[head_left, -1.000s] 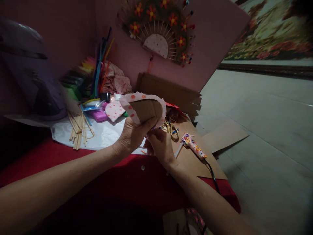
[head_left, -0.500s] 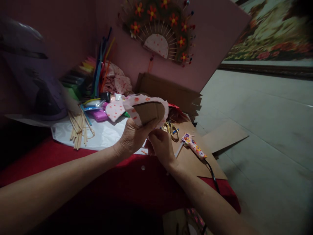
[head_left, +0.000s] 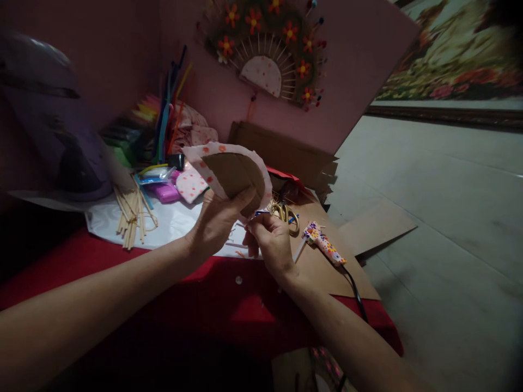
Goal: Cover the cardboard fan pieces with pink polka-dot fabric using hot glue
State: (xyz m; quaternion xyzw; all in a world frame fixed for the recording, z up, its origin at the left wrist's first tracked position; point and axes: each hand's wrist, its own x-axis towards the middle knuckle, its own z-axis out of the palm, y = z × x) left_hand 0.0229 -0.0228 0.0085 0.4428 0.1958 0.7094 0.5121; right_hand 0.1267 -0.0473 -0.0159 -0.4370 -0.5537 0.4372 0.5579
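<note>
A cardboard half-circle [head_left: 235, 173] with white, red-spotted fabric folded over its rim is held up in the middle. My left hand [head_left: 216, 220] grips its lower side, thumb across the bare cardboard. At the piece's lower right corner, my right hand [head_left: 269, 239] has its fingers closed in a pinch on the fabric edge [head_left: 245, 219]; its fingertips are partly hidden. Gold-handled scissors [head_left: 291, 220] lie just beyond the right hand. A flower-patterned glue gun [head_left: 324, 245] rests on a cardboard sheet [head_left: 314, 277] to the right.
A bundle of wooden sticks [head_left: 131, 218] lies on white sheeting [head_left: 175, 223] over the red tablecloth [head_left: 163, 267]. Behind are another spotted fabric piece [head_left: 191, 184], pink packets [head_left: 165, 191], pipe cleaners [head_left: 163, 120] and a purple container [head_left: 61, 130]. A decorated fan [head_left: 261, 75] hangs on the wall.
The half-circle has turned and shifted up and left, showing more of its cardboard face. My left hand moved slightly left with it; my right hand stays at its lower edge, fingers shifted.
</note>
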